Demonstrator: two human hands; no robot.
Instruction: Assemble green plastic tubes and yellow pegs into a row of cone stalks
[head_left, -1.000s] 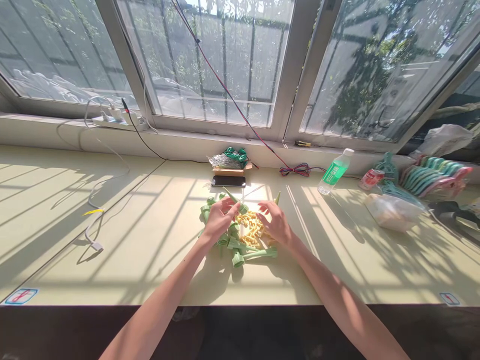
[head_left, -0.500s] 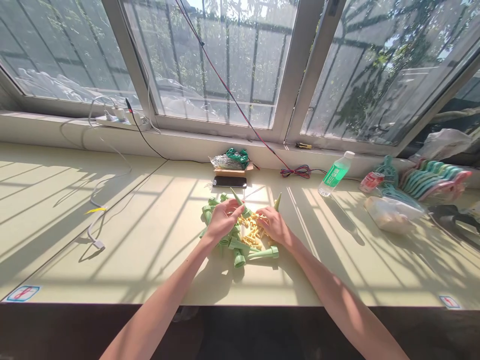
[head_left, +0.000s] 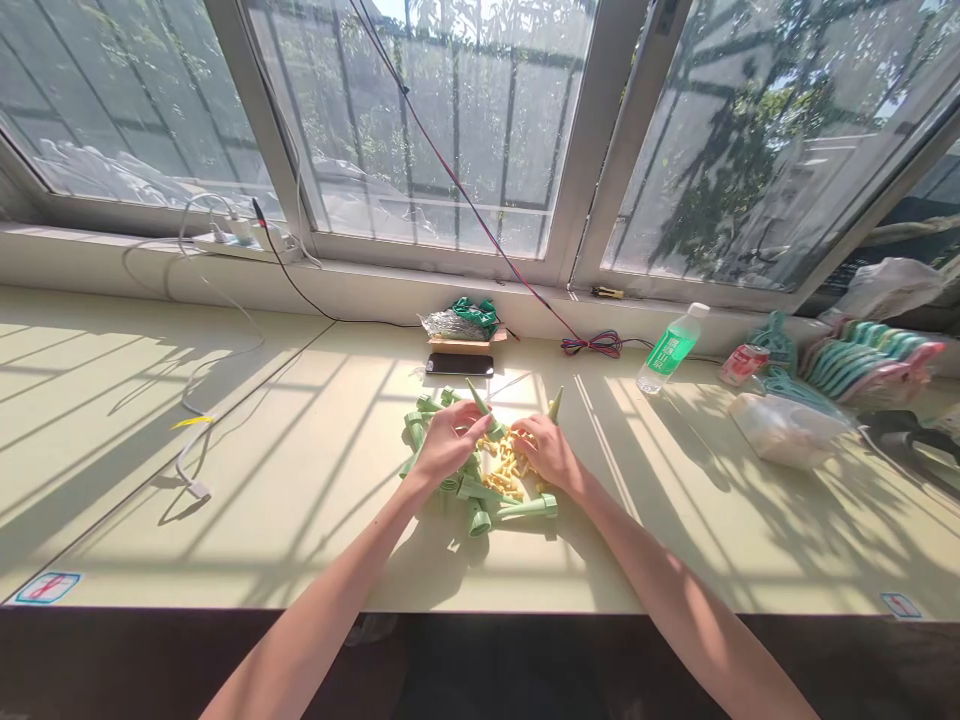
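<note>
My left hand [head_left: 444, 440] is closed around a green plastic spike [head_left: 478, 398], its pointed end tilted up and to the left. My right hand [head_left: 549, 448] sits over the right side of a heap of small yellow plastic pieces [head_left: 504, 468], fingers curled together; whatever is between its fingertips is too small to make out. Just behind that hand the tip of another green spike [head_left: 556, 402] sticks up. More green spikes with wide ribbed caps [head_left: 480, 520] lie to the left and in front of the yellow heap, partly covered by my left hand.
Behind the heap lie a black phone [head_left: 460, 364] and a small box [head_left: 457, 346] with green material. A water bottle [head_left: 673, 348], a red can [head_left: 742, 364], a plastic bag [head_left: 787, 430] and hangers [head_left: 862, 360] are at right. A white cable [head_left: 187, 470] lies left.
The spike in my left hand has shifted slightly right and down. My right hand stays almost in place over the yellow pieces.
</note>
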